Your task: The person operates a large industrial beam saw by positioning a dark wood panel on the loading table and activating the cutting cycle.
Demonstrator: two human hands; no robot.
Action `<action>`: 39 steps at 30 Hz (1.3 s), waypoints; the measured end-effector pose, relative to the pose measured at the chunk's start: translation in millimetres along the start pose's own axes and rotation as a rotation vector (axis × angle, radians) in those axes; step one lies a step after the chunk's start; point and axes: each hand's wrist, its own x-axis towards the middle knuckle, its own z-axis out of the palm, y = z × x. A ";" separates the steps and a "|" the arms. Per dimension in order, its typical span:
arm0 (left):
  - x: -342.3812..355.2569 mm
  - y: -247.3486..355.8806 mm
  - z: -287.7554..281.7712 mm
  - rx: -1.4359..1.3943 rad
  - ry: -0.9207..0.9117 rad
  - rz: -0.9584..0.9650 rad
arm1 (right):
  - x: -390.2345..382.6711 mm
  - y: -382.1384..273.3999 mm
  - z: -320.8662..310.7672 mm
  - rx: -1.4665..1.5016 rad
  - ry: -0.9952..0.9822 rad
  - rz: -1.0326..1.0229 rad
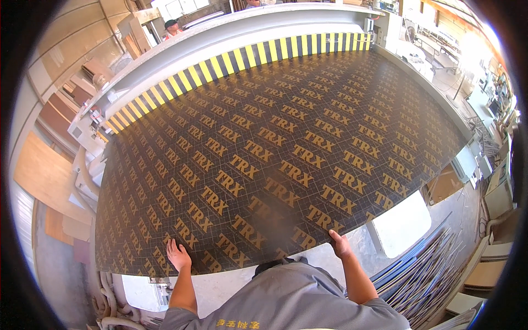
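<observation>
A large dark brown panel (pixel 247 148), printed all over with gold lettering and a thin grid, fills the middle of the view. It lies flat up to a yellow-and-black striped barrier (pixel 242 59). My left hand (pixel 179 256) rests on the panel's top near its front edge, fingers stretched out. At the front edge further right, my right hand (pixel 339 243) grips the rim, thumb on top and the other fingers hidden below. My body stands close against the panel's near edge.
A long grey machine beam (pixel 242 27) runs behind the stripes. White supports (pixel 400 223) show under the panel's front right. Many thin strips (pixel 423 275) lie on the floor at right. Hoses (pixel 110 297) hang at lower left; boards (pixel 49 165) lean at left. A person (pixel 172 28) is beyond the beam.
</observation>
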 end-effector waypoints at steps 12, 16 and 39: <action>0.0 1.1 -2.0 -0.012 0.014 0.002 | -4.0 -5.6 2.5 -0.055 0.042 0.014; -0.4 0.0 -0.9 -0.012 0.017 -0.004 | -3.0 -4.2 2.4 -0.071 0.050 0.035; -1.8 0.9 -2.5 -0.007 0.015 0.003 | -6.3 -9.5 5.1 0.012 -0.018 0.022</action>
